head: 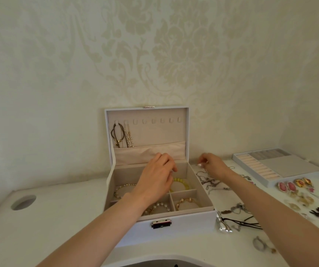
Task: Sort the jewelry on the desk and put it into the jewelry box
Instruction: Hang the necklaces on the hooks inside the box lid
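A white jewelry box (183, 221) stands open on the desk, its lid upright against the wall. Two necklaces (123, 136) hang from hooks inside the lid. The compartments hold a yellow bead bracelet (181, 183), a pearl bracelet (159, 207), a gold chain bracelet (186, 201) and a gold bead bracelet (123, 188). My left hand (157, 179) hovers over the back compartments with fingers curled downward; what it holds is hidden. My right hand (211, 163) is just right of the box and pinches a thin silver chain (205, 177) rising from a tangle on the desk.
A white ring tray (282, 167) lies at the right rear. Pink and gold earrings (295, 185), a silver pendant on black cord (225, 224) and several small pieces are scattered over the right side of the desk. A round cable hole (23, 202) is at the left.
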A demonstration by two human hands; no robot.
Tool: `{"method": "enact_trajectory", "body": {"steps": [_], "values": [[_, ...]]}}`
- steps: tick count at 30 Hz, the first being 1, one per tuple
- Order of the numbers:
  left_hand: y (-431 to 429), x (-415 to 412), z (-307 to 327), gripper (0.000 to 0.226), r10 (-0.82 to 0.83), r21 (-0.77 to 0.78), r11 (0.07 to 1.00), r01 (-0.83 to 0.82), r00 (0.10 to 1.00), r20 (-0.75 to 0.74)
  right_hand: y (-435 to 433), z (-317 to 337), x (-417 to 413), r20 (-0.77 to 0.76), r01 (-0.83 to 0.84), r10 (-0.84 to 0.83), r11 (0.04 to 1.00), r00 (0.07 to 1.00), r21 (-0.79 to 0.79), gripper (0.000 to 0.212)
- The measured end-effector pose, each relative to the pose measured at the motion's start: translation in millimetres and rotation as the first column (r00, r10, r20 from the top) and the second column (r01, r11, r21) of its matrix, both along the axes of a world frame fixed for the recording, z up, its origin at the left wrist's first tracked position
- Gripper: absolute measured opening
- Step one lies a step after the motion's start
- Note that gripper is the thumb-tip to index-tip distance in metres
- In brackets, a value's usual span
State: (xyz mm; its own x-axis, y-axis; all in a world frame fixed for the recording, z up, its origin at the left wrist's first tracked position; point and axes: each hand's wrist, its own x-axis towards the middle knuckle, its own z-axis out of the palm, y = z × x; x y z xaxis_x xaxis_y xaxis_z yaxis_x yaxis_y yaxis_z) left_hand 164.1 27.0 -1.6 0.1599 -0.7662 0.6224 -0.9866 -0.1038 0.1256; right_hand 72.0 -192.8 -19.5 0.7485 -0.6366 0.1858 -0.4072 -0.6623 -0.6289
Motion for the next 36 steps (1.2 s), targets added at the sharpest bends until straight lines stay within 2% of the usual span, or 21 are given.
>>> {"method": "enact_trajectory", "body": {"steps": [3,6,9,11,16,19,22,28,32,36], "values": [[0.0,-0.9,0.4,0.02,-0.001,0.003,1.0,0.001,1.0,-0.003,10.2,12.8,-0.1,0.23,-0.104,0.04,0.956,0.972,0.273,0.011],[0.2,-1.1,0.9,0.02,0.011,0.013,1.0,-0.01,1.0,-0.029,21.0,25.9,-0.6,0.395,-0.289,0.1,0.841,0.913,0.457,0.017],[1.0,-1.0,0.7,0.019,0.017,0.031,0.999,-0.015,0.996,-0.087,29.3,36.3,-1.5,0.502,-0.424,0.122,0.721,0.856,0.548,0.014],[1.4,-0.6,1.4,0.016,0.028,0.056,0.998,-0.018,0.984,-0.174,33.9,40.5,-3.5,0.54,-0.478,0.125,0.656,0.833,0.585,0.002],[-0.8,-0.6,3.4,0.012,0.056,0.069,0.997,-0.033,0.93,-0.363,49.5,49.8,0.0,0.562,-0.558,0.207,0.598,0.801,0.575,0.011],[-1.5,-1.6,4.1,0.022,0.015,0.013,1.0,-0.01,0.872,-0.49,59.4,52.9,5.9,0.539,-0.57,0.254,0.592,0.803,0.57,0.018],[-0.8,0.1,5.7,0.024,0.037,-0.019,0.998,-0.055,0.853,-0.521,66.3,51.9,11.3,0.525,-0.572,0.278,0.599,0.805,0.56,0.018],[1.6,1.1,8.3,0.008,0.01,-0.115,0.989,-0.088,0.831,-0.556,73.5,52.7,12.3,0.498,-0.541,0.273,0.645,0.823,0.54,0.023],[1.1,1.3,9.1,0.012,-0.027,-0.164,0.982,-0.097,0.782,-0.623,75.0,54.9,12.4,0.507,-0.544,0.27,0.648,0.819,0.533,0.027],[2.2,-0.1,12.4,0.021,-0.071,-0.23,0.966,-0.122,0.726,-0.684,77.2,56.2,12.8,0.527,-0.583,0.297,0.611,0.796,0.536,0.028]]}}
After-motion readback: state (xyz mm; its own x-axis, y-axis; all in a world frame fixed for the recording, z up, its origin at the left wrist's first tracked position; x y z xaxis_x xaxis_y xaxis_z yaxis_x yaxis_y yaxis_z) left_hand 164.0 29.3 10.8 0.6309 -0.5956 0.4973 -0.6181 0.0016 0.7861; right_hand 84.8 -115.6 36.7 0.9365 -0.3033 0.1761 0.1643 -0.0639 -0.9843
